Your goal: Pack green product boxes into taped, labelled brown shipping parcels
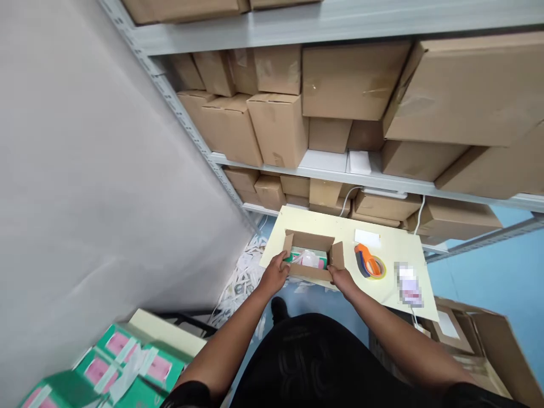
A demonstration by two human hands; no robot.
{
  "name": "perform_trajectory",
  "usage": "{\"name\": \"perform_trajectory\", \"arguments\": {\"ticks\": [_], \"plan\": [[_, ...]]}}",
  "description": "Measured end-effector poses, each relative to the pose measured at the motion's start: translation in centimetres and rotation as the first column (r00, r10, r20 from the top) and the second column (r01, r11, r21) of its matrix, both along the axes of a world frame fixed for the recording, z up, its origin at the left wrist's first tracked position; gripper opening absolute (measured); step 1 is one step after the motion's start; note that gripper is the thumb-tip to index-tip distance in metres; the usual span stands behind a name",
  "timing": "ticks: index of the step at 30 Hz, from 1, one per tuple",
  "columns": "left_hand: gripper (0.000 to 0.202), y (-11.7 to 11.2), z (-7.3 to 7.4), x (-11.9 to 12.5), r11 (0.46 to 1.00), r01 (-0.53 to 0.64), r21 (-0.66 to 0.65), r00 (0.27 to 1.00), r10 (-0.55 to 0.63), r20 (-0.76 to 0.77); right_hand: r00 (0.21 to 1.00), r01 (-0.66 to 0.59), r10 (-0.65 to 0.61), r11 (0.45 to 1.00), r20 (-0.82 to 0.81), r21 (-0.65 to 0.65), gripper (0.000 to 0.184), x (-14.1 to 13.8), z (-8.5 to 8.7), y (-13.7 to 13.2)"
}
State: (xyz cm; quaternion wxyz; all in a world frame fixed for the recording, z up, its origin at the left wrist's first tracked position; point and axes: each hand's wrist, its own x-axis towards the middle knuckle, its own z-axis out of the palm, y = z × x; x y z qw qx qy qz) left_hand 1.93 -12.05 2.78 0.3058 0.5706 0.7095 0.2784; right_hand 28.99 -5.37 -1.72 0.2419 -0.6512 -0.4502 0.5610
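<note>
A shelf rack (382, 178) full of brown cartons (357, 79) stands along the far side of the worktop (395, 241), and a pale wall (106, 187) closes off the left. Paper strips (244, 272) litter the floor between wall and worktop. At the right, a large open carton (505, 345) stands beside the worktop; its contents are only partly in view.

The box (308, 271) sits open at the near edge of the worktop, toward its left end, with flaps raised. The left hand (274, 276) has its grip clamped on the near left corner; the right hand (342, 280) has its grip clamped on the near right corner. Both hide parts of those corners. Inside lies a green-and-pink pack (322, 262), with a whitish, see-through item (310, 259) over it, too small to identify.

To the right of the box are one orange dispenser (366, 258) with a yellow tape roll (382, 268), one white card (367, 238) just behind it, and one pixelated item (408, 285) nearer the right end. At the lower left, four pink labels (101, 371) show on green packs (140, 394).
</note>
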Motion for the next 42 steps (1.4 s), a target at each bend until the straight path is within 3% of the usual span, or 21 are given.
{"name": "perform_trajectory", "arguments": {"ticks": [4,7,9,13,15,17,19,22,25,28,33,37,39,42], "plan": [[0.067,3.4,-1.5,-1.7,0.978,0.208,0.008,0.976,-0.207,-0.064,0.996,0.036,-0.04,0.998,0.08,0.055,0.035,-0.6,-0.4,2.3],[0.089,5.4,-2.4,-3.9,0.902,0.423,-0.082,0.901,-0.428,-0.064,0.997,0.051,-0.058,0.992,0.059,0.114,0.046,-0.3,0.0,3.1],[0.096,6.7,-2.9,-5.2,0.844,0.526,-0.102,0.844,-0.533,-0.065,1.0,-0.007,0.003,0.982,0.023,0.187,0.056,0.5,0.2,2.9],[0.073,8.8,-3.5,-6.9,0.793,0.609,-0.018,0.791,-0.609,-0.061,0.971,-0.223,0.19,0.939,0.143,0.262,0.076,1.6,0.9,1.3],[0.057,9.4,-3.6,-7.3,0.785,0.618,0.035,0.786,-0.616,-0.053,0.949,-0.281,0.215,0.907,0.229,0.315,0.077,1.1,1.1,1.0],[0.049,9.7,-3.4,-7.5,0.786,0.615,0.069,0.789,-0.613,-0.043,0.946,-0.27,0.17,0.885,0.276,0.379,0.062,-0.1,1.1,1.3],[0.052,10.3,-2.8,-7.5,0.803,0.588,0.097,0.809,-0.587,-0.036,0.95,-0.21,0.085,0.886,0.301,0.412,0.045,-1.3,0.9,2.2],[0.068,12.2,-1.5,-7.1,0.869,0.476,0.133,0.878,-0.478,-0.017,0.94,-0.14,-0.006,0.904,0.341,0.403,0.033,-2.4,0.3,3.4],[0.079,15.0,-0.1,-6.3,0.916,0.393,0.081,0.919,-0.395,0.008,0.924,-0.113,-0.041,0.92,0.38,0.374,0.029,-2.5,-0.4,4.1],[0.073,16.3,0.5,-5.7,0.904,0.426,0.049,0.905,-0.424,-0.039,0.923,-0.057,-0.068,0.949,0.378,0.311,0.036,-2.7,-1.0,4.4],[0.042,14.0,-0.6,-4.7,0.867,0.491,0.078,0.853,-0.461,-0.244,0.948,-0.005,-0.078,0.966,0.31,0.259,0.049,-2.9,-1.5,4.6],[0.033,12.5,-1.7,-3.2,0.88,0.47,0.067,0.809,-0.399,-0.431,0.938,-0.125,0.005,0.937,0.347,0.326,0.043,0.5,-1.8,4.2],[0.031,12.6,-2.1,-2.3,0.887,0.459,0.045,0.757,-0.364,-0.542,0.851,-0.191,-0.015,0.922,0.524,0.337,0.038,3.7,-2.1,4.2],[0.028,12.9,-2.5,-1.4,0.881,0.473,0.001,0.663,-0.355,-0.659,0.569,-0.232,0.014,0.962,0.822,0.144,0.038,7.9,-2.7,5.0]]}}
